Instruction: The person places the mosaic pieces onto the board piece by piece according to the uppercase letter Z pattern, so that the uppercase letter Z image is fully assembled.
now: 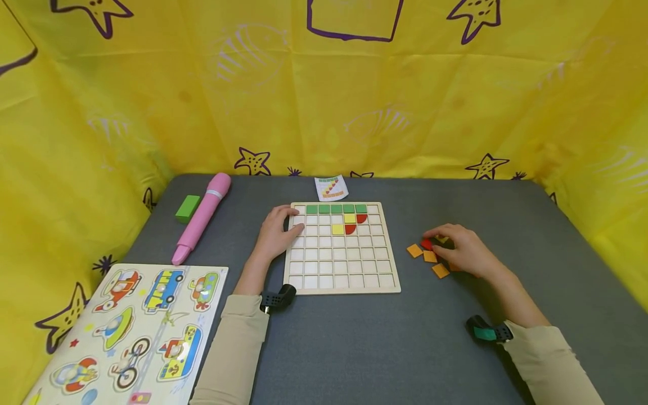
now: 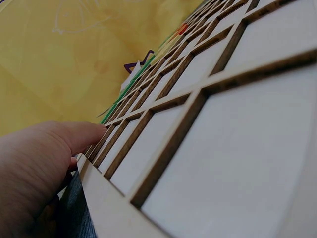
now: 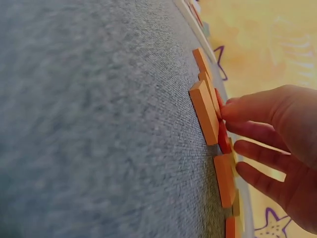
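A pale wooden grid board (image 1: 341, 282) lies flat on the table. Green squares (image 1: 336, 208) line part of its top row; yellow squares (image 1: 337, 229) and red quarter-rounds (image 1: 350, 229) sit below them. My left hand (image 1: 274, 236) rests on the board's upper left edge, its thumb (image 2: 86, 135) lying over the frame in the left wrist view. To the right of the board, my right hand (image 1: 468, 251) pinches a red piece (image 1: 427, 244) between thumb and forefinger, among loose orange squares (image 1: 414, 250). Part of the loose pile is hidden under that hand.
Behind the board lies a small pattern card (image 1: 331, 188). At the left are a pink marker-shaped object (image 1: 199, 220), a green block (image 1: 188, 208) and a picture puzzle board (image 1: 152, 315). Yellow cloth (image 1: 324, 101) hangs behind and beside the grey table (image 1: 354, 349).
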Motion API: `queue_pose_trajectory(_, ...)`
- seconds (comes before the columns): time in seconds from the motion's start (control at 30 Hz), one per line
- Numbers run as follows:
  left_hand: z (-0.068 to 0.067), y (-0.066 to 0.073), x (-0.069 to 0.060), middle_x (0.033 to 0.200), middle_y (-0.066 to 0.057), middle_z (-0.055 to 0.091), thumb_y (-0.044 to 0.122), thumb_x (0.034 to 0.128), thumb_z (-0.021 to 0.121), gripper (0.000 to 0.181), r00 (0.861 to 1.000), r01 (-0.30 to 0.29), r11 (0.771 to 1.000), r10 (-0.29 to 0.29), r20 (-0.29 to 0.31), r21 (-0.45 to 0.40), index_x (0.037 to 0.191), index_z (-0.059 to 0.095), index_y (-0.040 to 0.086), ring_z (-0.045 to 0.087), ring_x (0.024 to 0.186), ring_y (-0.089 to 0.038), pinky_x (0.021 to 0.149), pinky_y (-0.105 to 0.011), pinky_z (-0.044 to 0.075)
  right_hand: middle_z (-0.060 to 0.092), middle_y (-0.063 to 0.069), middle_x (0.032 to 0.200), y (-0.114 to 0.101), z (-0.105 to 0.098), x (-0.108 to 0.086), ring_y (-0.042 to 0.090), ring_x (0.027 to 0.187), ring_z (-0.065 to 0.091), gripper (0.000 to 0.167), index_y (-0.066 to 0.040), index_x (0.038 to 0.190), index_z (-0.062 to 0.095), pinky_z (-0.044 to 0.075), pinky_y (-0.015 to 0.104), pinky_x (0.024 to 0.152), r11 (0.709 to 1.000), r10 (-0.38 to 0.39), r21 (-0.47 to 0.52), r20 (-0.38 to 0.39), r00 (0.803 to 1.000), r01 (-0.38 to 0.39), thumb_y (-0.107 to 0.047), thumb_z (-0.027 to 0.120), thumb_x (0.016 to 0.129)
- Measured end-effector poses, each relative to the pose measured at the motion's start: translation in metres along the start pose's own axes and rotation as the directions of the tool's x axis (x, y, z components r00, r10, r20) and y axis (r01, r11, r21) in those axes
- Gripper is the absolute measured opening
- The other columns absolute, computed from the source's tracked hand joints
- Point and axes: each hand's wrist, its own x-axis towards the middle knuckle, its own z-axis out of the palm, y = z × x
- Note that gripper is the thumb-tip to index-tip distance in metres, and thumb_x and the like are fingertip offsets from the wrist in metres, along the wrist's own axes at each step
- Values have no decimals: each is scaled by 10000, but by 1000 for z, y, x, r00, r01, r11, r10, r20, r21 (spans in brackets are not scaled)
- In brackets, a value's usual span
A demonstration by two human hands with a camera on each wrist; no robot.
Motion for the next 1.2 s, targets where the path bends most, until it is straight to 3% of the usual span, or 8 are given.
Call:
queue_pose_trajectory(0.2,-1,1,0,1468,-176,387,237,957,626,406,1000,6,1000,-6,0,-4,1302,563,32,319,1376,-363,1111,-551,250,671,101,977,-2,4,10,289,894,570,231,-28,1077,722,461,454,775,999,43,-4,10,999,-43,-102,745,860)
queue_pose_trajectory(0.43,0,1,0,1456,-182,397,239,963,619,397,1000,-2,1000,2,-2,-4,1294,567,25,332,1366,-364,1112,-543,252,667,131,1035,-9,8,19,320,955,593,252,-13,1089,714,472,506,833,996,85,18,47,995,-86,-147,731,877)
queue_pose_trajectory(0.67,0,1,0,1456,-180,397,242,959,623,400,1000,4,1000,-4,-4,-3,1293,568,29,332,1366,-361,1114,-541,248,659,104,1018,-14,10,23,273,925,594,227,-28,1062,715,475,456,813,993,114,27,34,993,-115,-170,732,886)
queue_pose_trajectory(0.87,-1,2,0,1457,-182,397,254,958,621,399,1000,11,1000,-11,-9,3,1284,571,28,329,1367,-364,1120,-539,237,666,79,997,-26,18,37,241,880,605,249,-49,1076,712,491,417,756,994,97,44,-20,995,-96,-191,749,874)
queue_pose_trajectory(1.03,-1,1,0,1456,-182,398,245,955,623,403,1000,7,1000,-7,-13,12,1288,566,26,325,1369,-366,1120,-542,235,664,49,967,-48,32,56,219,856,596,274,-70,1070,717,497,378,726,990,78,119,-6,997,-77,-223,776,850)
queue_pose_trajectory(1.2,0,1,0,1453,-176,401,246,957,623,401,1000,5,1000,-5,-9,10,1289,567,28,329,1367,-360,1119,-535,242,662,27,941,-73,51,73,223,845,580,266,-82,1052,723,482,357,714,983,1,185,25,1000,-6,-212,794,831)
